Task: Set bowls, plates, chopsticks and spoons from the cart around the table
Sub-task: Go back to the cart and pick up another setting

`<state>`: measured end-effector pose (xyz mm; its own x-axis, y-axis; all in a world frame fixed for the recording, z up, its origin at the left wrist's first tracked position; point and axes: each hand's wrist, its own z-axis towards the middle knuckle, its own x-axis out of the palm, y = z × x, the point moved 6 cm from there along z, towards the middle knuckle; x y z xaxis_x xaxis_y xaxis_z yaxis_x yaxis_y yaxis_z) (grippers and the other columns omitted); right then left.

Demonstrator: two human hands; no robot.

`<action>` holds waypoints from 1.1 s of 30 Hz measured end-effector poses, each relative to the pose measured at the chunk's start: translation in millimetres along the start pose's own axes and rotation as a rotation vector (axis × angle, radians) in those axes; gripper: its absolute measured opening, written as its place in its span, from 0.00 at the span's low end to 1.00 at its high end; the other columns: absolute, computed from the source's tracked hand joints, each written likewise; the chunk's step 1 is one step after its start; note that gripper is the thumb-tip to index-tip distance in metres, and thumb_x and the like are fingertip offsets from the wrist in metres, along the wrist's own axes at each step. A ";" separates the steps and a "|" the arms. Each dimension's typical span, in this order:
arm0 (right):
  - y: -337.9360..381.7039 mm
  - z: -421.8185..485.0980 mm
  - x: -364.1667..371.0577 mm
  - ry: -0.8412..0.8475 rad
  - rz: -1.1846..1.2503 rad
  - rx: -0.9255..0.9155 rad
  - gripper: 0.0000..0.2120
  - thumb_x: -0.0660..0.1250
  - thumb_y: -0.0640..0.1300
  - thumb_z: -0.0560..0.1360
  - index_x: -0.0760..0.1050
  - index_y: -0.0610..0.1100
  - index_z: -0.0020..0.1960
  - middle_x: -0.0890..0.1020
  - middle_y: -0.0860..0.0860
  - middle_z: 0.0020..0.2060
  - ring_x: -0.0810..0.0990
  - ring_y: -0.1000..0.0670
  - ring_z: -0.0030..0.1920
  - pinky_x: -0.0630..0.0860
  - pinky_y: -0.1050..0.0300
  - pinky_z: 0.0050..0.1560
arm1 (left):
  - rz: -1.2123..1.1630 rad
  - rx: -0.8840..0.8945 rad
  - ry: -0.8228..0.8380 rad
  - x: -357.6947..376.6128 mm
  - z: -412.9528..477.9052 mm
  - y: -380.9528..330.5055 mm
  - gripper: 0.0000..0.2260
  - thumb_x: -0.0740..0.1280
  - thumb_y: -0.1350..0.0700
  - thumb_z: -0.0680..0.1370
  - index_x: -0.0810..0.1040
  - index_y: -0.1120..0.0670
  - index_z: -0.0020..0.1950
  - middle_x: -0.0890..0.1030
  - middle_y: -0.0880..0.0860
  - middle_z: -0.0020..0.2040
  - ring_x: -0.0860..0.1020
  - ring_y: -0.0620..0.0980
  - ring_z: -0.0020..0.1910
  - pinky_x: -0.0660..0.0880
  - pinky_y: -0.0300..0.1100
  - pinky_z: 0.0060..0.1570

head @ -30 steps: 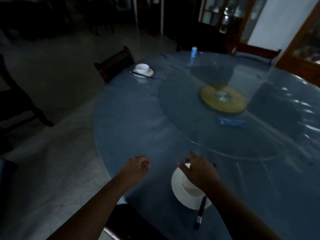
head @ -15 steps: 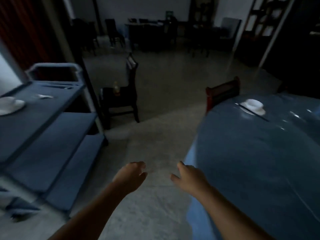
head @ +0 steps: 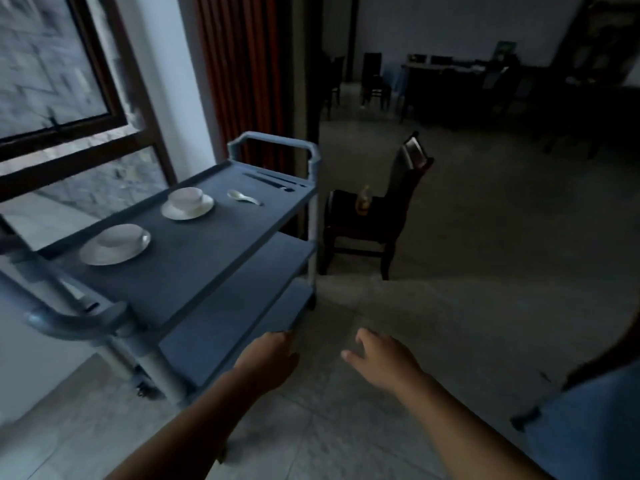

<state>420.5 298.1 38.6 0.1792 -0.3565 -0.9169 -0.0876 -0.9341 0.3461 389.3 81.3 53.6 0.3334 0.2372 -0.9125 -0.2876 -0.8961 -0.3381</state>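
Blue three-tier cart [head: 194,268] at 10 o'clock. Top shelf: near bowl [head: 119,237] on plate [head: 104,255], far bowl [head: 186,196] on plate [head: 187,210], white spoon [head: 243,197], dark chopsticks [head: 273,180] by far rim. Lower shelves partly hidden. Tabletop [head: 595,424] cut off at 4 o'clock. Left hand [head: 268,363] empty, fingers curled loosely, low by bottom shelf; touching or not, cannot tell. Right hand [head: 382,360] empty, fingers loosely spread over floor.
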 end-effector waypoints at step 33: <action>357.4 468.3 74.0 0.529 -0.136 -0.707 0.20 0.63 0.60 0.77 0.72 0.46 0.59 0.80 0.46 0.58 0.79 0.45 0.57 0.73 0.54 0.53 | -0.387 -1.092 -0.392 -113.3 126.8 366.8 0.16 0.63 0.52 0.77 0.74 0.53 0.64 0.83 0.54 0.56 0.81 0.56 0.55 0.78 0.47 0.52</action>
<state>-56.4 -53.6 1.4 0.5879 -0.0405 -0.8079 0.5606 -0.6996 0.4431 132.2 -226.7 3.7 -0.1181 0.4860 -0.8659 0.7382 -0.5403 -0.4039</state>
